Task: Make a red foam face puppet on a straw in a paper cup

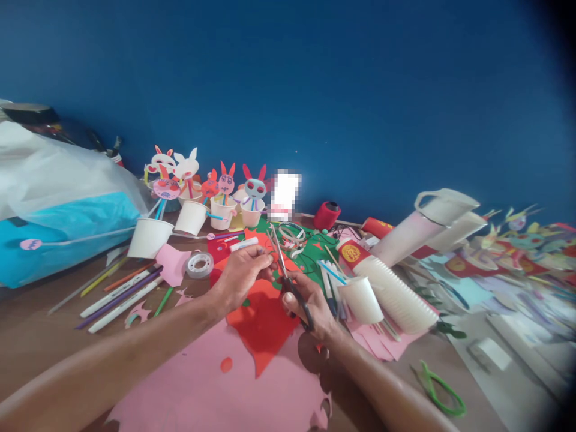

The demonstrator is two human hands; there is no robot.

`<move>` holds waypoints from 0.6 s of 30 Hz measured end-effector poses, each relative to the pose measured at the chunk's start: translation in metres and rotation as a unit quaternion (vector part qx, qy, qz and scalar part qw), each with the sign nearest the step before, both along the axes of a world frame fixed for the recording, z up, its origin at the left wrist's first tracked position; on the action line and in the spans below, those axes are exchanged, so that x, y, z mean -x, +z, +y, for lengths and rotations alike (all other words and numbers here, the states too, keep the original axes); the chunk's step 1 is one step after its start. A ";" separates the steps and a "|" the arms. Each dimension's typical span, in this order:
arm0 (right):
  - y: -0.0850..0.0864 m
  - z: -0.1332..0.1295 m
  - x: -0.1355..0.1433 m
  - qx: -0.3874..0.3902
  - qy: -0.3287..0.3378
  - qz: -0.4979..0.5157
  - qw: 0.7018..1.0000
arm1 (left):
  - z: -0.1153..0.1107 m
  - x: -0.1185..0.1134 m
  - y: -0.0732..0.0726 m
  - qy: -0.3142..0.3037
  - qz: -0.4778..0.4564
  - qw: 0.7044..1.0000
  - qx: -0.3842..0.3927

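Pink sheet (211, 384) was laid out nearest the camera, right edge notched. Blue-and-white plastic bag (67, 234) was parked far left. White cups (191, 218) fitted with rabbit-eared paper figures were lined up on the far side, left of centre. Pale handled jug (409, 231) was placed at right, beyond a nested stack of paper cups (400, 294). Red paper (265, 342) was lapped over the pink sheet's far part, below and between both hands. Right hand (315, 303) was clenched round the dark handles of the scissors (288, 282); blades were aimed away from the camera, over the papers. Left hand (240, 276) was held just left of the blades, fingertips drawn together; whether anything was pinched there could not be told. Tape roll (191, 266) was left flat, left of that hand. Small red disc (225, 365) was left on the pink sheet.
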State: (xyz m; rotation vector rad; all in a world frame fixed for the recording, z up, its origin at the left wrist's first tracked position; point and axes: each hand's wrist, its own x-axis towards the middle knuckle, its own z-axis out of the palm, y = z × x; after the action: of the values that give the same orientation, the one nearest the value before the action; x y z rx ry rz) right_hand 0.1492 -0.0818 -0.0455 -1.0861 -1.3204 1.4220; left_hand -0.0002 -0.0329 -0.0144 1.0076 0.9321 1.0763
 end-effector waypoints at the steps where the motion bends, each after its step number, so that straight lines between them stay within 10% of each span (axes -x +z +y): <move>1: -0.001 0.000 -0.001 0.001 0.003 0.000 1.000 | 0.001 0.001 -0.001 -0.005 0.003 1.000 -0.003; 18: 0.001 0.006 -0.012 -0.060 0.091 -0.025 0.994 | 0.012 0.010 0.001 -0.079 0.029 0.996 -0.011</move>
State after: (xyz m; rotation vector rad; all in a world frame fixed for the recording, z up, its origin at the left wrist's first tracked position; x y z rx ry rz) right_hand 0.1617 -0.0755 -0.0444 -0.9460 -1.5543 1.4336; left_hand -0.0099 -0.0212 -0.0137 1.1153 0.8735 0.9313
